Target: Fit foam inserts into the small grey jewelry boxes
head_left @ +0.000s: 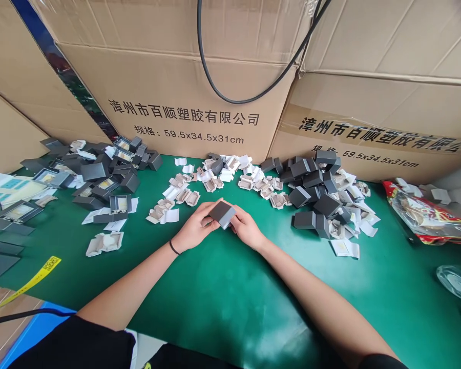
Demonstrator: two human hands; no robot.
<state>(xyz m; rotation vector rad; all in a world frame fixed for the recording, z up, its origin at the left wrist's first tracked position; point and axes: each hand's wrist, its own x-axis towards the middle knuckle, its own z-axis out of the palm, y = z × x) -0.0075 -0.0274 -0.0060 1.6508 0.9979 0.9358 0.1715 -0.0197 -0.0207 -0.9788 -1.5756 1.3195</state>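
Grey box (pixel 222 213): ctr of view, above green table, gripped by both hands; tilted, flat dark face up, looks closed. Can't tell if underside touches table.
L hand (pixel 197 224): clamped on box's L side, thumb on near edge, fingers round far side.
R hand (pixel 249 229): clamped on box's R side; fingertips partly hidden behind it.
Wristband (pixel 174 247): thin, black, on L wrist.
Table (pixel 223 292): green, shiny, runs under everything nr hands.
Liners (pixel 187 197): pale, folded/crumpled, loose clumps just beyond hands, more out to L & R.
L pile (pixel 96 171): dark boxes jumbled, several open w/ yellowish insides showing, white bits btwn.
R pile (pixel 317 184): dark boxes heaped, mostly closed-looking, liners along R side.
Bag (pixel 426 215): red & clear plastic, far R.
Dish (pixel 457 282): clear, round, R edge, nearer than bag, cut off by frame.
Tape (pixel 34 279): yellow, printed, lower L.
Cartons (pixel 184 92): big, brown, along back; Chinese print, 59.5x34.5x31cm on two.
Cable (pixel 230 101): black, loops down in front of cartons.
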